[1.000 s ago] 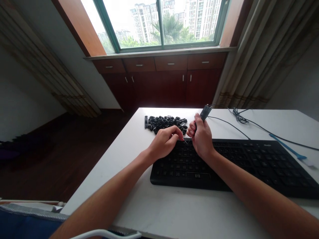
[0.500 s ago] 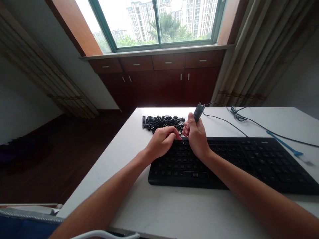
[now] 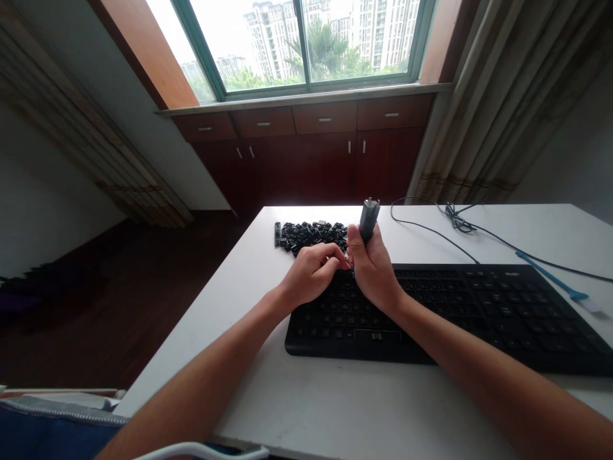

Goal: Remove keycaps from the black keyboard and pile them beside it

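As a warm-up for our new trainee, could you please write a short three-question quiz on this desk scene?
1. Which hand holds the dark cylindrical tool upright?
2. True or false: the pile of black keycaps lies on the white table, farther from the person than the black keyboard.
3. What lies on the table beyond the right part of the keyboard?
A) a blue plastic strip
B) a coffee mug
C) a pair of scissors

Key: 1. the right hand; 2. true; 3. A.
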Demonstrator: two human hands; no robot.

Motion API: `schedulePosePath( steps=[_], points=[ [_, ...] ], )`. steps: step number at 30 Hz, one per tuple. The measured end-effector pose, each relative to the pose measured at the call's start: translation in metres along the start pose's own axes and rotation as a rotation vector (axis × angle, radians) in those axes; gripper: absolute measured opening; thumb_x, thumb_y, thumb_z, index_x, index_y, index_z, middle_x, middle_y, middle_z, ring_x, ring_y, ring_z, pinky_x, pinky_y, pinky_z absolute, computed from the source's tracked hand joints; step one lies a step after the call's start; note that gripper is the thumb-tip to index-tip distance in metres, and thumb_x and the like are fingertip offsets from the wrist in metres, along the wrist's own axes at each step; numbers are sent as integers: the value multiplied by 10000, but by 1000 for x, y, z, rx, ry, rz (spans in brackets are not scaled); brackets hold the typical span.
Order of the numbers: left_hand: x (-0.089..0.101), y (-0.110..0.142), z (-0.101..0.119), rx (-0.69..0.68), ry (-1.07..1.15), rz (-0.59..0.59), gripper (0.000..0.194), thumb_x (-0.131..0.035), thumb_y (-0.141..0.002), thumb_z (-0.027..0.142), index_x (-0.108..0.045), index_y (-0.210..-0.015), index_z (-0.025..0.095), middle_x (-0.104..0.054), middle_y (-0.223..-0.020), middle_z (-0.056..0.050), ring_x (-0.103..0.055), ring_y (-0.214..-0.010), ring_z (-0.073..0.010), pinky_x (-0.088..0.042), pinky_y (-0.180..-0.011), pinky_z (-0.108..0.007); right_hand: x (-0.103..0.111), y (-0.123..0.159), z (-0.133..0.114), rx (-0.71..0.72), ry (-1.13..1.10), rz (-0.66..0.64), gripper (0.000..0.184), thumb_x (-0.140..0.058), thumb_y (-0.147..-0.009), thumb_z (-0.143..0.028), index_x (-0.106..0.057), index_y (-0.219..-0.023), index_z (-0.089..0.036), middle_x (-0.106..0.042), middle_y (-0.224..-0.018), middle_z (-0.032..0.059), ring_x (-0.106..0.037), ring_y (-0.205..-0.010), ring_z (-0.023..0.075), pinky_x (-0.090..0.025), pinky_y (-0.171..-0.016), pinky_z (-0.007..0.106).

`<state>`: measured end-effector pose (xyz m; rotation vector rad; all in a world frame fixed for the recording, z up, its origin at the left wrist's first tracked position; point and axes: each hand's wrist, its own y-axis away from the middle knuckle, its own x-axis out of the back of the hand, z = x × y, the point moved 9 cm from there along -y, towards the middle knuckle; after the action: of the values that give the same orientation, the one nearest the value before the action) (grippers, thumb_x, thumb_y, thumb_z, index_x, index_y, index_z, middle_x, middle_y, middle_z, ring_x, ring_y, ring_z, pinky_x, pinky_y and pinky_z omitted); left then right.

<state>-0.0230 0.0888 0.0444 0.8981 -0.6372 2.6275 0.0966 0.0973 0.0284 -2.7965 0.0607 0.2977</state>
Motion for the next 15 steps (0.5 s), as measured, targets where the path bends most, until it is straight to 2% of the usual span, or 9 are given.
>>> schedulePosePath(
  steps=[4, 7, 15],
  points=[
    [-5, 3, 15, -105, -112, -43, 73, -634, -826, 226, -635, -894, 199, -699, -862, -19, -626, -790, -177, -509, -753, -311, 8, 0, 3, -54, -69, 70, 308, -656, -908, -518, -500, -870, -255, -528, -656, -60, -472, -514, 109, -430, -497, 245],
    [-6, 4, 17, -135, -220, -24, 236, -726, -806, 369, -569, -856, 201, -654, -845, -23, -586, -772, -181, -497, -719, -321, 17, -5, 11, -128, -104, 136, 301, -622, -933, -493, -468, -837, -253, -490, -623, -69, -456, -482, 106, -422, -468, 239],
    [-13, 3, 13, -168, -254, -20, 343, -736, -827, 339, -467, -673, 194, -562, -790, -4, -514, -699, -137, -452, -649, -273, 6, -15, 26, -249, -310, 65, 284, -657, -909, -427, -463, -830, -235, -449, -623, -80, -411, -497, 85, -415, -487, 216]
  ],
)
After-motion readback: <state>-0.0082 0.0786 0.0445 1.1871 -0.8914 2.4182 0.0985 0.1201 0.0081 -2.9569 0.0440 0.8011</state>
